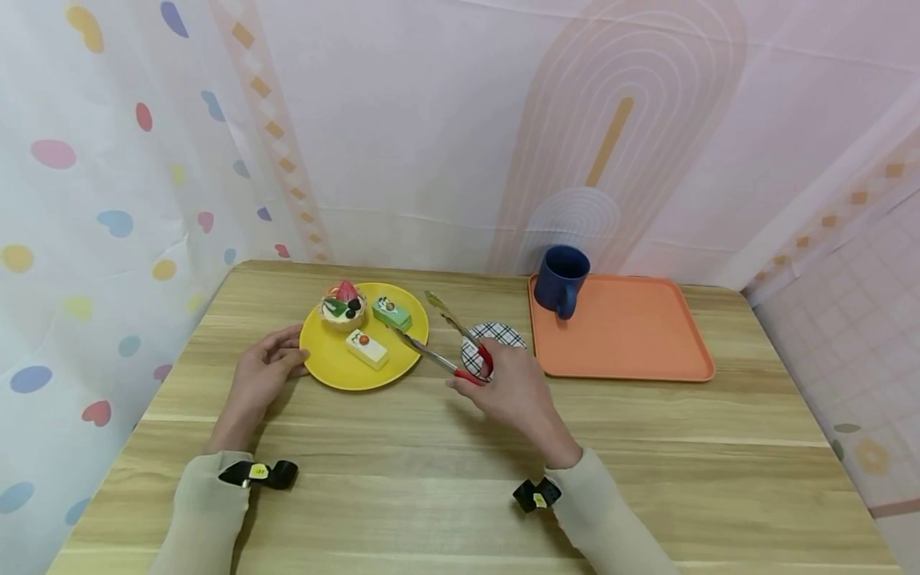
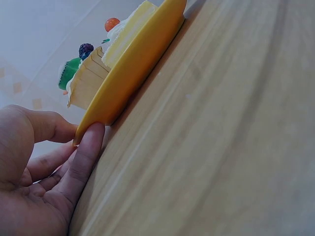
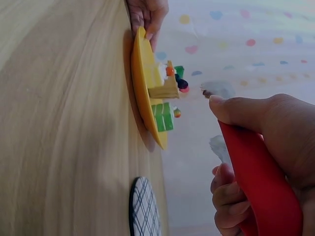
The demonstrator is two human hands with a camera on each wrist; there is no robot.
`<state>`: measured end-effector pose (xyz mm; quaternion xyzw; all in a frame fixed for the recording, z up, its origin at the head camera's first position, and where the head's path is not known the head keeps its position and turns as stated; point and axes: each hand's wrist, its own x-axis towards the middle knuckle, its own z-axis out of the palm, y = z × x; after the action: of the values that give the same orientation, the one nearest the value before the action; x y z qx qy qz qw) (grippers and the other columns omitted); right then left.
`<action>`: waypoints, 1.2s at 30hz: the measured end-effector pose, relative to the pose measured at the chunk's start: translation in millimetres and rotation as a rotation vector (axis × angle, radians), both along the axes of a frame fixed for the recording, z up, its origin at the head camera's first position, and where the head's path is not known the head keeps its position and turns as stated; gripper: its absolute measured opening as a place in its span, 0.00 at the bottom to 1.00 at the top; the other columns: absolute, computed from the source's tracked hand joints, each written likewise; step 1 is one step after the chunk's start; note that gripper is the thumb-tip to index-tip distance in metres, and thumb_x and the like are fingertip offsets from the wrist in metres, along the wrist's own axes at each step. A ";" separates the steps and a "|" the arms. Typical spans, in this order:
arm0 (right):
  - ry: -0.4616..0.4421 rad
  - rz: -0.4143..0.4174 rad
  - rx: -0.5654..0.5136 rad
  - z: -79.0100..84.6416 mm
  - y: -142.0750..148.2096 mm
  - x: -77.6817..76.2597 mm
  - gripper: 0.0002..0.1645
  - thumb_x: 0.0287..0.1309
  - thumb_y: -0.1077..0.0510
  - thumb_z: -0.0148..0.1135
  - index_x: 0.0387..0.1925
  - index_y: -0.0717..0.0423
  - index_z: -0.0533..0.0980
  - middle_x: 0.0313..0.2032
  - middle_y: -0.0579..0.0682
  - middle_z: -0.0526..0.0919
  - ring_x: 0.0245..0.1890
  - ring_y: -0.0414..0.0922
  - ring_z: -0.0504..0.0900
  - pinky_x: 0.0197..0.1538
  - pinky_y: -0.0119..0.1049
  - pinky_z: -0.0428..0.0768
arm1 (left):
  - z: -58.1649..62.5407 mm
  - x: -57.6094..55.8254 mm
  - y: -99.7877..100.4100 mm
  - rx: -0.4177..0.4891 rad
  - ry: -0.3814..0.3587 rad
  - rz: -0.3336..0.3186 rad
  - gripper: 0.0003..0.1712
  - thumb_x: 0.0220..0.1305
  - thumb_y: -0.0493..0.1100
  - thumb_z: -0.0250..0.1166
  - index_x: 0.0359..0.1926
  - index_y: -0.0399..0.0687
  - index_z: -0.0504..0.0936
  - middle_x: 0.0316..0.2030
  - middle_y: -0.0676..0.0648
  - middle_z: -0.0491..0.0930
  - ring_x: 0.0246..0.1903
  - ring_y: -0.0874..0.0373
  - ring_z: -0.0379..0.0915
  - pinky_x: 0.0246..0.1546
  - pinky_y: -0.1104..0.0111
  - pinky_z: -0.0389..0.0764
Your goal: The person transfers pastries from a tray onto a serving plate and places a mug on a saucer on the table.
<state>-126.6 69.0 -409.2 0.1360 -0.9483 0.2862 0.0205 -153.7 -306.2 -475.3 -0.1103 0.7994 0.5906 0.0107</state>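
Note:
My left hand [image 1: 267,366] pinches the left rim of a yellow plate [image 1: 327,358] between thumb and fingers, and the plate lies on the wooden table. On it stand a fruit tart [image 1: 343,310] with a strawberry and dark berries, a green cake slice [image 1: 393,316] and a pale yellow cake slice [image 1: 368,351]. My right hand [image 1: 513,387] grips metal tongs by their red handles [image 3: 261,182]. The tong arms are spread apart, with nothing between their tips. One tip overlaps the green slice in the head view; in the right wrist view the tips show raised above the table.
A round checked coaster [image 1: 506,334] lies partly behind my right hand. To its right is an orange tray [image 1: 632,339], with a dark blue mug [image 1: 557,275] standing on its back left corner. Patterned cloth [image 1: 431,144] hangs behind the table.

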 end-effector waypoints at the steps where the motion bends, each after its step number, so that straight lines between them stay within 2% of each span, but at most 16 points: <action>1: 0.008 -0.006 0.003 0.3 1.3 -0.2 0.32 0.51 0.34 0.77 0.39 0.57 0.80 0.21 0.43 0.73 0.23 0.40 0.70 0.21 0.29 0.64 | 0.1 0.1 -0.1 -0.001 0.000 0.000 0.32 0.75 0.41 0.60 0.76 0.43 0.65 0.49 0.54 0.73 0.40 0.74 0.78 0.44 0.76 0.89; 7: 0.043 -0.035 -0.017 3.4 9.3 -1.0 0.35 0.50 0.36 0.78 0.47 0.58 0.81 0.29 0.47 0.82 0.29 0.43 0.78 0.27 0.30 0.76 | -0.3 0.4 -0.4 -0.002 0.000 -0.002 0.32 0.76 0.41 0.60 0.76 0.43 0.65 0.50 0.54 0.73 0.40 0.74 0.78 0.44 0.76 0.89; 10: 0.048 -0.053 -0.018 4.6 13.6 -1.3 0.40 0.50 0.36 0.78 0.56 0.59 0.80 0.37 0.51 0.87 0.34 0.45 0.82 0.32 0.33 0.82 | -0.7 0.2 -0.7 -0.001 -0.005 0.000 0.32 0.76 0.41 0.60 0.77 0.43 0.65 0.50 0.54 0.73 0.40 0.74 0.78 0.44 0.76 0.89; 13: 0.033 -0.075 -0.014 6.2 17.9 -1.2 0.46 0.51 0.35 0.77 0.62 0.59 0.77 0.43 0.54 0.88 0.37 0.47 0.84 0.35 0.35 0.86 | -1.7 -0.4 -1.4 0.002 -0.010 0.000 0.32 0.76 0.41 0.59 0.77 0.44 0.64 0.51 0.54 0.72 0.41 0.73 0.78 0.44 0.76 0.89; 20: 0.030 -0.104 -0.043 10.7 28.1 -2.8 0.44 0.50 0.35 0.78 0.60 0.58 0.79 0.39 0.51 0.87 0.34 0.45 0.82 0.31 0.33 0.81 | -3.6 -0.9 -3.1 0.008 -0.007 -0.005 0.32 0.76 0.41 0.59 0.77 0.44 0.64 0.52 0.54 0.72 0.41 0.73 0.77 0.44 0.76 0.89; 25: 0.051 -0.102 -0.052 13.3 35.1 -5.3 0.37 0.50 0.35 0.77 0.51 0.58 0.80 0.31 0.51 0.84 0.27 0.43 0.77 0.26 0.31 0.72 | -3.4 -1.0 -3.3 0.010 -0.005 -0.005 0.32 0.76 0.41 0.60 0.77 0.43 0.64 0.52 0.54 0.72 0.41 0.73 0.77 0.44 0.76 0.89; 27: 0.059 -0.101 -0.056 13.9 37.9 -6.2 0.36 0.51 0.36 0.77 0.50 0.57 0.80 0.29 0.50 0.82 0.24 0.42 0.74 0.26 0.31 0.69 | -3.0 -0.9 -2.9 0.008 -0.007 -0.006 0.32 0.76 0.41 0.60 0.77 0.43 0.64 0.52 0.54 0.72 0.41 0.73 0.78 0.44 0.76 0.89; 34: 0.051 -0.120 -0.086 14.9 48.2 -8.3 0.42 0.52 0.37 0.77 0.58 0.60 0.77 0.29 0.49 0.82 0.24 0.43 0.72 0.25 0.32 0.68 | -1.8 -0.4 -1.4 0.000 -0.012 -0.006 0.32 0.76 0.42 0.59 0.77 0.44 0.64 0.53 0.53 0.72 0.41 0.73 0.77 0.44 0.76 0.89; 36: 0.046 -0.127 -0.089 15.3 51.5 -9.0 0.41 0.53 0.36 0.76 0.56 0.60 0.77 0.29 0.50 0.82 0.23 0.43 0.72 0.24 0.32 0.67 | -1.6 0.0 -1.3 0.000 -0.010 -0.007 0.32 0.76 0.42 0.59 0.77 0.44 0.64 0.53 0.53 0.72 0.41 0.73 0.77 0.44 0.76 0.89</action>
<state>-135.5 120.5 -393.9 0.0812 -0.9406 0.3229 0.0664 -153.7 -307.5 -476.9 -0.1102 0.7997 0.5900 0.0168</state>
